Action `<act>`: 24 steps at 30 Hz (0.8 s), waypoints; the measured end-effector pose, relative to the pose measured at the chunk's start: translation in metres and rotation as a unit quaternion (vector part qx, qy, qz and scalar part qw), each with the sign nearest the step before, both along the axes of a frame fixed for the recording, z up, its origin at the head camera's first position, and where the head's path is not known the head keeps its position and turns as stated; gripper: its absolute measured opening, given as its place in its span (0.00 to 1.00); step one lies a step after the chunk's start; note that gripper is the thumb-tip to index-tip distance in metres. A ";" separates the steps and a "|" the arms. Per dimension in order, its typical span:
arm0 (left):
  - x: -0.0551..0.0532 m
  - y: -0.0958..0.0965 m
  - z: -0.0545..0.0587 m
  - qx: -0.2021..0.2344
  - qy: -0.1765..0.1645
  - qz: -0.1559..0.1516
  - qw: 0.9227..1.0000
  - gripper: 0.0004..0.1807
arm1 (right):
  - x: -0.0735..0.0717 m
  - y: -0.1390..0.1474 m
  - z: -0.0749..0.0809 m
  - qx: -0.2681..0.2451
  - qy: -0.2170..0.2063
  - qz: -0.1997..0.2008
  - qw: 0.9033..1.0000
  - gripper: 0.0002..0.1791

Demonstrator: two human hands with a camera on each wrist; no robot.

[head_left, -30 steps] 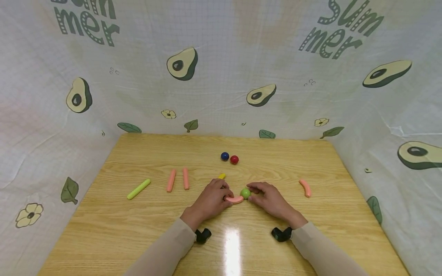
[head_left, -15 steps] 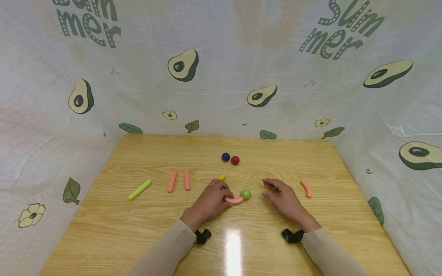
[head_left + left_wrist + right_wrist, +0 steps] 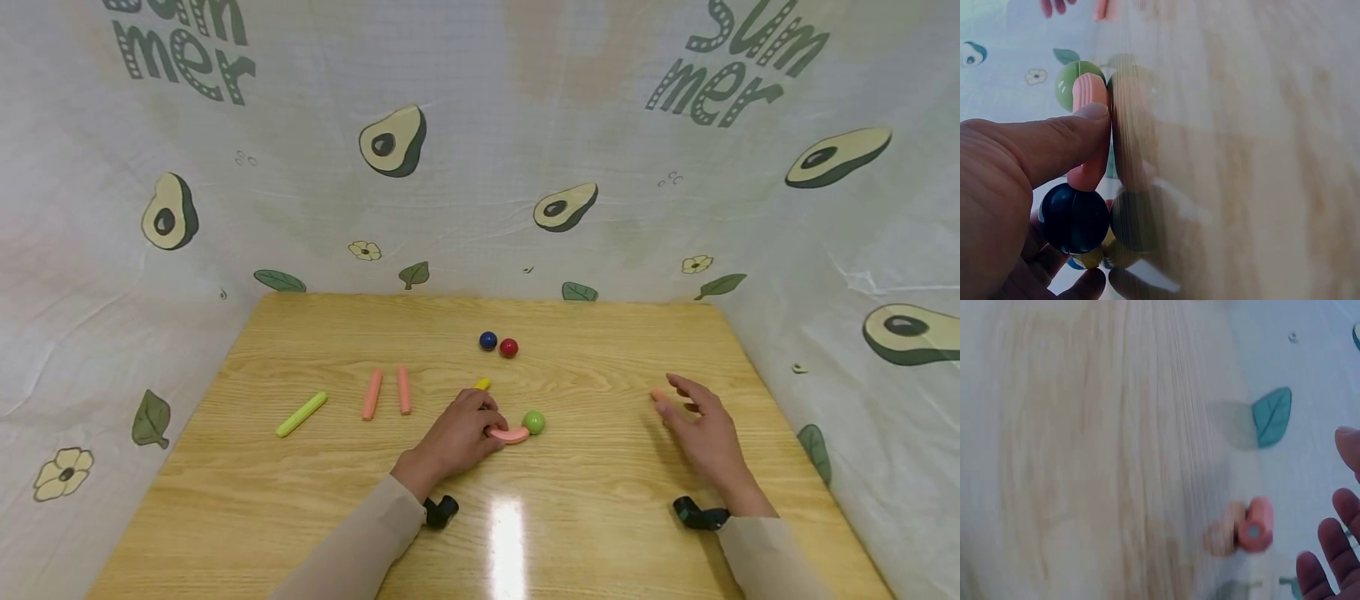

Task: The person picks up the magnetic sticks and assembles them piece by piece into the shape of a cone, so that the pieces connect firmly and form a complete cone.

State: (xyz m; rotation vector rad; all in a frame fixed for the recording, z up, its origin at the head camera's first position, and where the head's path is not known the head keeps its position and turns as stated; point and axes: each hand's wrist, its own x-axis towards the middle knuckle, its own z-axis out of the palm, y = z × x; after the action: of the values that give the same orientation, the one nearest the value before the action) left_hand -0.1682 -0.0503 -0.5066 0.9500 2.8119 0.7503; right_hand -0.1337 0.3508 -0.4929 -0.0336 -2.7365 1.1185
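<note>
My left hand point(image 3: 457, 431) grips a short curved pink stick point(image 3: 512, 435). In the left wrist view the thumb lies along that stick, and a dark ball point(image 3: 1074, 219) sits at its near end beside the fingers. A green ball point(image 3: 534, 422) meets the stick's other end. Just past the left knuckles pokes out a yellow stick point(image 3: 483, 384), mostly hidden. My right hand point(image 3: 705, 429) is spread, holding nothing, above a second curved pink stick point(image 3: 1257, 525) and partly covering it in the head view. A round grey spot shows on that stick's end.
On the wooden table point(image 3: 585, 533) lie a blue ball point(image 3: 488, 341) and a red ball point(image 3: 509, 348) farther back. To the left are two straight pink sticks point(image 3: 372, 395) and a lime-green stick point(image 3: 302, 414). A printed cloth point(image 3: 480, 150) hangs around the table.
My right hand has left the green ball and travelled right to the loose curved pink stick. The left hand keeps its hold in the same spot.
</note>
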 end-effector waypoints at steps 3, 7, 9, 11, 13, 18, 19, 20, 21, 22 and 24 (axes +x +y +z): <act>0.000 0.000 0.001 0.000 -0.002 0.001 1.000 0.07 | 0.002 0.012 -0.001 0.002 -0.030 -0.013 0.999 0.37; 0.000 0.000 0.000 0.000 -0.002 0.001 1.000 0.07 | 0.005 0.020 -0.005 0.006 -0.059 -0.011 0.998 0.38; 0.000 0.000 0.000 0.000 -0.004 0.001 1.000 0.07 | 0.006 0.021 -0.007 0.008 -0.069 -0.010 0.998 0.39; 0.000 0.000 0.000 0.001 -0.005 0.002 1.000 0.07 | 0.006 0.019 -0.008 0.007 -0.073 -0.011 0.997 0.39; 0.001 -0.001 0.001 0.002 -0.008 0.002 1.000 0.07 | 0.005 0.016 -0.009 0.008 -0.073 -0.012 0.997 0.38; 0.000 -0.001 0.001 0.003 -0.007 0.001 1.000 0.08 | 0.005 0.008 -0.009 0.008 -0.075 -0.004 0.997 0.37; 0.000 -0.001 0.001 0.003 -0.007 0.001 1.000 0.08 | 0.005 0.006 -0.008 0.009 -0.077 -0.001 0.997 0.37; 0.000 -0.001 0.001 0.003 -0.005 0.002 1.000 0.08 | 0.005 0.005 -0.008 0.012 -0.078 0.003 0.997 0.37; 0.000 -0.001 0.000 0.002 -0.006 0.002 1.000 0.08 | 0.004 0.004 -0.008 0.015 -0.079 0.005 0.997 0.37; 0.000 -0.001 0.000 0.001 -0.005 0.002 1.000 0.08 | 0.004 0.004 -0.008 0.018 -0.081 0.007 0.997 0.37; 0.000 -0.001 0.000 0.001 -0.004 0.003 1.000 0.07 | 0.001 0.006 -0.008 0.018 -0.090 0.012 0.996 0.39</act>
State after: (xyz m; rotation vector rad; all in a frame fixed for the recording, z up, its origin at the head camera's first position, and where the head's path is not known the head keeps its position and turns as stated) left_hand -0.1677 -0.0510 -0.5064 0.9374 2.8090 0.7559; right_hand -0.1326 0.3571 -0.5011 -0.1021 -2.9208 1.1242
